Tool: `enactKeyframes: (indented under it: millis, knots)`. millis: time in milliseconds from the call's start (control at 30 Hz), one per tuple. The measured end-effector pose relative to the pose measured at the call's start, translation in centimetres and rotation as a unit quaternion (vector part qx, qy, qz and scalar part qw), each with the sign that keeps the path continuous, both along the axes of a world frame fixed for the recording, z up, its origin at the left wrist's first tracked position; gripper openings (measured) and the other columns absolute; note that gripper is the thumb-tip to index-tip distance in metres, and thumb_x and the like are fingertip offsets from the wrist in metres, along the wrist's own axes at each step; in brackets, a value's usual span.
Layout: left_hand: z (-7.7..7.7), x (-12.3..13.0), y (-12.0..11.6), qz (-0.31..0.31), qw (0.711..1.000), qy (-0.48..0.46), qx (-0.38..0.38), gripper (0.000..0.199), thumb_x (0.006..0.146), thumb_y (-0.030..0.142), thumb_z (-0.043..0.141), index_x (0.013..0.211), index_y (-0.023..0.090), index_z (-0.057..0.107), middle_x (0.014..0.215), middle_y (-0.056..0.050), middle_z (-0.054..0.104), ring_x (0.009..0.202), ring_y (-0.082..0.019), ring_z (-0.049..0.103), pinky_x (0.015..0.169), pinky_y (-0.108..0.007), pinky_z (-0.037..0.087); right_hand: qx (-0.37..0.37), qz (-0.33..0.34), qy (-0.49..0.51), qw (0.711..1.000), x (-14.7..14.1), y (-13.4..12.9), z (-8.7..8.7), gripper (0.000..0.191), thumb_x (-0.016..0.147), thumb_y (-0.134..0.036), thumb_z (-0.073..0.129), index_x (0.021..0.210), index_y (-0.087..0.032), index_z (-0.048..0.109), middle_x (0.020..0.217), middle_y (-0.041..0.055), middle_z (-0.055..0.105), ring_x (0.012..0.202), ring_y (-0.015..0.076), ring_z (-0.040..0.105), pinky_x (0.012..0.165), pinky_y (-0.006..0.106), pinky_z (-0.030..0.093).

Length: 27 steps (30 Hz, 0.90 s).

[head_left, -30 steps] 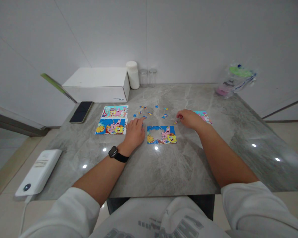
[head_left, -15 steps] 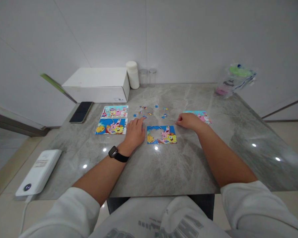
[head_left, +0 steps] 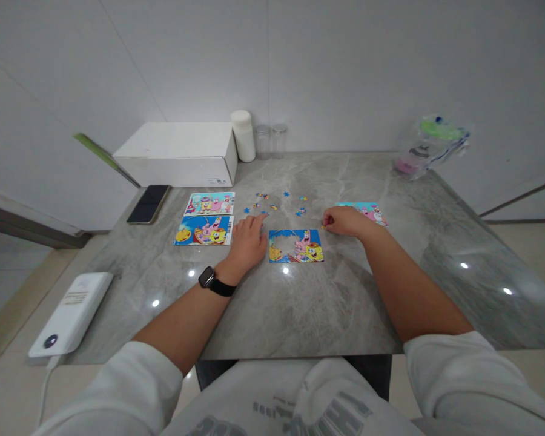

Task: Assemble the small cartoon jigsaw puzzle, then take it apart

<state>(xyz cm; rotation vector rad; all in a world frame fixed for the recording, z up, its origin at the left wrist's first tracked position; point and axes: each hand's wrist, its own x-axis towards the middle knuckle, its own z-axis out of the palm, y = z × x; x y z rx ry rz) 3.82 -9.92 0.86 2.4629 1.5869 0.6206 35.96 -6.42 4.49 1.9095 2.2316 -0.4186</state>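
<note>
A partly filled cartoon jigsaw puzzle (head_left: 309, 247) lies flat between my hands, with a bare gap left of its middle. My right hand (head_left: 343, 221) is closed at the puzzle's upper right, pinching a small yellowish puzzle piece (head_left: 324, 227) at the fingertips. It partly covers a second cartoon puzzle (head_left: 373, 212). My left hand (head_left: 249, 239) rests open beside the puzzle's left edge, its index fingertip at a blue puzzle piece (head_left: 265, 214). Several loose pieces (head_left: 274, 207) are scattered beyond the puzzle. Left of my left hand lie two picture cards, a blue one (head_left: 203, 231) and a turquoise one (head_left: 209, 204).
A white box (head_left: 175, 157), a white bottle (head_left: 243, 136) and two clear glasses (head_left: 278, 142) stand along the wall. A phone (head_left: 148, 204) and a white power bank (head_left: 71, 315) with a cable lie left. A plastic bag (head_left: 429, 148) sits at the back right.
My right fingers have shifted slightly, and the yellowish piece now shows at their tips. My left hand and the puzzle stay where they were.
</note>
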Motion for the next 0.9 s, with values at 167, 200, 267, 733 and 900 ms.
enactKeyframes:
  millis: [167,200,267,733,900]
  knots:
    - [-0.3,0.0,0.2,-0.016,1.0,-0.011,0.001,0.053,0.096,0.023,0.057,0.149,0.017,0.053,0.125,-0.013,0.066,0.115,-0.031,0.059,0.102,-0.049,0.047,-0.014,-0.006,0.006,1.0,-0.2,-0.2,0.2,0.022,0.089,-0.019,0.07,0.109,-0.02,0.078,0.107,0.0081,0.081,0.093,0.0219,0.073,0.074,0.027,0.045]
    - [-0.3,0.0,0.2,-0.019,1.0,-0.014,0.002,0.053,0.096,0.023,0.057,0.149,0.017,0.053,0.125,-0.013,0.065,0.115,-0.031,0.059,0.102,-0.049,0.047,-0.016,-0.004,0.005,1.0,-0.2,-0.2,0.2,0.022,0.089,-0.019,0.07,0.109,-0.02,0.078,0.107,0.0081,0.081,0.093,0.0218,0.073,0.074,0.027,0.045]
    - [-0.5,-0.1,0.3,-0.023,1.0,-0.021,0.003,0.053,0.096,0.023,0.057,0.149,0.018,0.053,0.125,-0.013,0.065,0.115,-0.031,0.059,0.102,-0.049,0.047,-0.02,-0.002,-0.002,1.0,-0.2,-0.2,0.2,0.022,0.088,-0.018,0.069,0.108,-0.02,0.079,0.107,0.0081,0.081,0.093,0.0221,0.073,0.074,0.027,0.045]
    - [3.2,0.9,-4.1,-0.321,0.945,0.031,-0.048,0.025,0.106,0.031,0.053,0.118,0.023,0.074,0.103,-0.007,0.072,0.099,-0.023,0.067,0.088,-0.036,0.052,-0.015,0.038,0.001,0.999,-0.9,-0.8,0.8,0.022,0.091,-0.017,0.066,0.109,-0.021,0.079,0.106,0.0073,0.082,0.095,0.0215,0.073,0.075,0.027,0.045]
    - [3.9,1.4,-5.8,-0.364,0.926,0.071,-0.074,0.023,0.108,0.031,0.051,0.11,0.024,0.073,0.112,-0.006,0.074,0.103,-0.021,0.07,0.088,-0.031,0.053,0.023,0.04,0.09,0.995,-1.6,-1.2,1.5,0.018,0.089,-0.017,0.07,0.104,-0.022,0.079,0.102,0.0047,0.081,0.09,0.0184,0.073,0.077,0.024,0.048]
